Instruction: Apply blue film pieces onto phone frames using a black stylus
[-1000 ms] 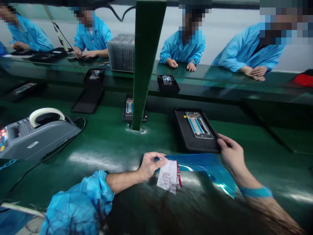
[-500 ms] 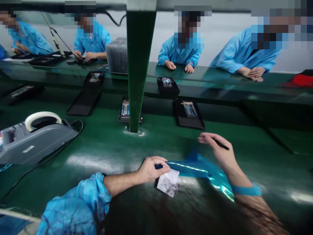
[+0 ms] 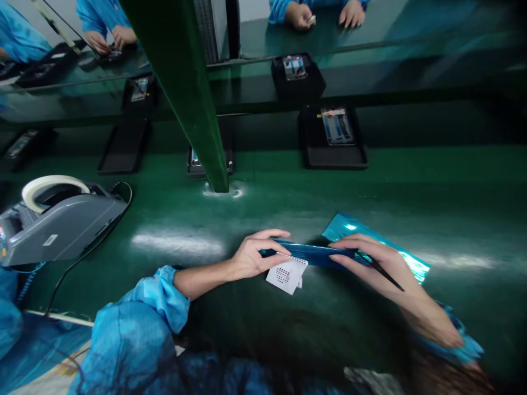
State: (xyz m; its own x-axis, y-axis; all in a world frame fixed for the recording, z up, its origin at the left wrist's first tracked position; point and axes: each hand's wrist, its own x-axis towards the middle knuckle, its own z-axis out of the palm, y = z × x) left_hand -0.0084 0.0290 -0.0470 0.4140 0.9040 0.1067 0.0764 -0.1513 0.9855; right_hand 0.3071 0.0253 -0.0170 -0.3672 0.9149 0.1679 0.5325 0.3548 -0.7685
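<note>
My left hand (image 3: 256,255) is closed, its thumb and fingers pinching the left end of a shiny blue film strip (image 3: 310,253). A small white paper sheet (image 3: 285,275) with a patch of dark dots hangs under those fingertips. My right hand (image 3: 376,263) pinches the same film farther right. A thin black pointed tool (image 3: 387,276), perhaps tweezers, is tucked in that hand. A brighter length of blue film (image 3: 416,266) slants behind the right hand; whether it joins the strip is hidden by the fingers.
A grey tape dispenser (image 3: 69,227) with a cord stands left. A green post (image 3: 197,120) rises from the green bench. Black trays (image 3: 335,156), several with phone-like parts (image 3: 337,126), lie along the back. Across the bench, co-workers' hands (image 3: 300,15) rest or work.
My right hand has come down and gripped the film, which is now stretched between both hands. My view has tilted downward, and the back trays appear higher.
</note>
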